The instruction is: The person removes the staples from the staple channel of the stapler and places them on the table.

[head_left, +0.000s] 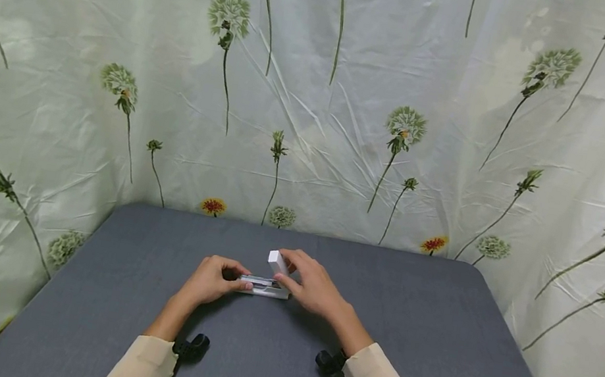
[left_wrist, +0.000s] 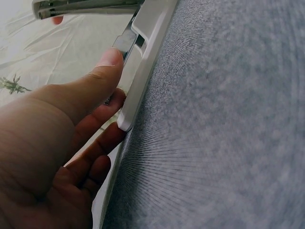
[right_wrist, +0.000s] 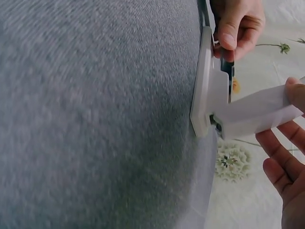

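A white stapler [head_left: 274, 294] stands opened on the grey table, its long base [right_wrist: 202, 90] flat on the cloth. My left hand [head_left: 210, 280] pinches the metal staple magazine [left_wrist: 125, 44] near its front end, thumb on the near side and fingers beyond. In the left wrist view two lower fingers lie by the tip of the base. With thumb and fingers, my right hand [head_left: 314, 287] holds the stapler's raised top arm [right_wrist: 261, 110], which tilts steeply up from the hinge at the right end.
The dark grey cloth-covered table [head_left: 413, 314] reaches back to a pale curtain [head_left: 314, 117] printed with dandelions. Black wrist cameras are strapped to both wrists, the left camera [head_left: 194, 348] and the right camera [head_left: 328, 363] close over the table.
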### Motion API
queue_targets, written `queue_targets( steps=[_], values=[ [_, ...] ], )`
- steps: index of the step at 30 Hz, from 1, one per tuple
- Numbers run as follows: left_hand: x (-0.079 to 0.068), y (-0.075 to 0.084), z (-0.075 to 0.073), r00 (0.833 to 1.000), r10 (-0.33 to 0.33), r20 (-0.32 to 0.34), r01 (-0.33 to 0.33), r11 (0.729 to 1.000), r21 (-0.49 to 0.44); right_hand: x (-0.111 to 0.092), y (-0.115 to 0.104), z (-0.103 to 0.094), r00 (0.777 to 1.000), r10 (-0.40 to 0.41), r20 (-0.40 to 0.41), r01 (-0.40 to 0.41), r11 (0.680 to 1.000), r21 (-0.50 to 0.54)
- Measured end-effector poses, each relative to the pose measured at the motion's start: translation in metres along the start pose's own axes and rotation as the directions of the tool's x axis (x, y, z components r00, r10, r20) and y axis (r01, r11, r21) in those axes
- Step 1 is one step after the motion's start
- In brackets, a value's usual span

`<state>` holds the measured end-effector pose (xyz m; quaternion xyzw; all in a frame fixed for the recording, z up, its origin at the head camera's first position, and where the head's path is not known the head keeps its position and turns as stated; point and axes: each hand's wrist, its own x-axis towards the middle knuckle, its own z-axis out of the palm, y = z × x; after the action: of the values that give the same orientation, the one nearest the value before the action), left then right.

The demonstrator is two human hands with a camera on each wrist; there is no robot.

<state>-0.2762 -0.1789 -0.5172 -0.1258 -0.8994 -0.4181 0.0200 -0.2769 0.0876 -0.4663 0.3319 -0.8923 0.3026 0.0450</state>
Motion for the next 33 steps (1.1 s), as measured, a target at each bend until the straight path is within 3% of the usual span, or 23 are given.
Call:
queue_targets(
  steps=[14,33],
  values=[
    [-0.001,-0.002,0.000,1.000,0.007,-0.003,-0.007,1.000,-0.013,-0.010,0.010,-0.017,0.998,0.060,0.011,-0.060,0.998,0.021],
    [-0.001,-0.002,0.001,1.000,0.009,-0.009,-0.009,1.000,-0.001,-0.026,0.026,-0.027,0.997,0.077,-0.022,-0.076,0.996,0.036]
  ],
)
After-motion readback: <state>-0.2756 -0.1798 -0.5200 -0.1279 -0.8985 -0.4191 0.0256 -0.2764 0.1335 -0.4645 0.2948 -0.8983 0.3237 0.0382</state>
